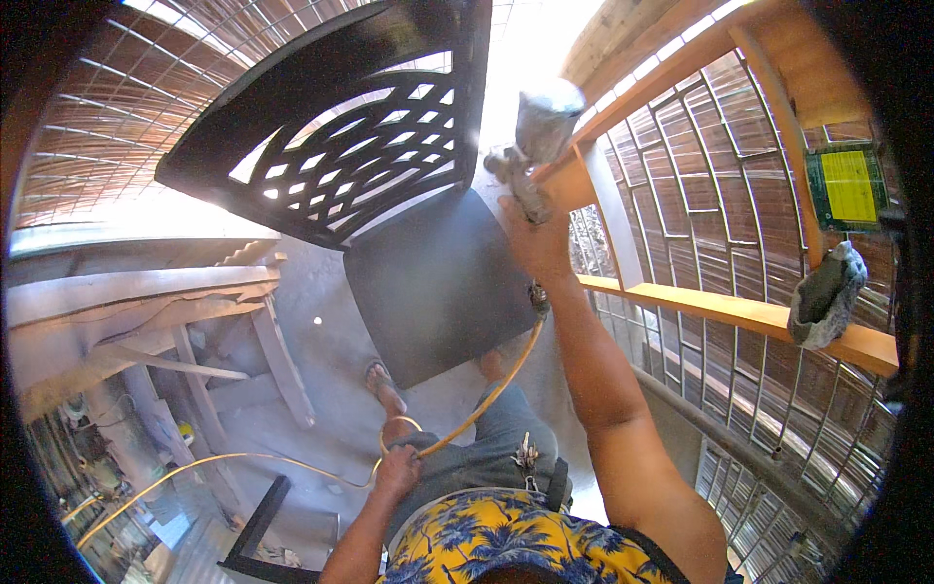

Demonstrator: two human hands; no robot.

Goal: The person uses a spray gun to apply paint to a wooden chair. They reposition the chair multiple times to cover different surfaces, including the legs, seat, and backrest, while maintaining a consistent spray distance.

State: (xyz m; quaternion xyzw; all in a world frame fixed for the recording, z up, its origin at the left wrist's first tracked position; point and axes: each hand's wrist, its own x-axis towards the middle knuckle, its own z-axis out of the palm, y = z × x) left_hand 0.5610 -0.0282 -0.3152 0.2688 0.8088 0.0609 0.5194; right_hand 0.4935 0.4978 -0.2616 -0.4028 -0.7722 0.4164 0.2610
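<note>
My right hand (537,238) is closed around the handle of a spray gun (528,185), whose pale, paint-smeared cup (551,112) sits at its far end. From the fitting (538,297) below that hand runs a yellow air hose (491,404). It curves down to my left hand (397,471), which grips it near my lap, with a small loop there. In front of me stands a black plastic chair, its seat (438,282) close to my legs and its lattice backrest (360,161) at the far left. The gun is raised beside the chair's right side.
At right a wooden frame (720,304) stands against metal bars, carrying a cut grey container (827,297) and a green-and-yellow pack (846,187). A rough wooden bench (146,292) fills the left. Wire mesh (107,127) rises behind it. The hose trails off lower left past a black frame (255,526).
</note>
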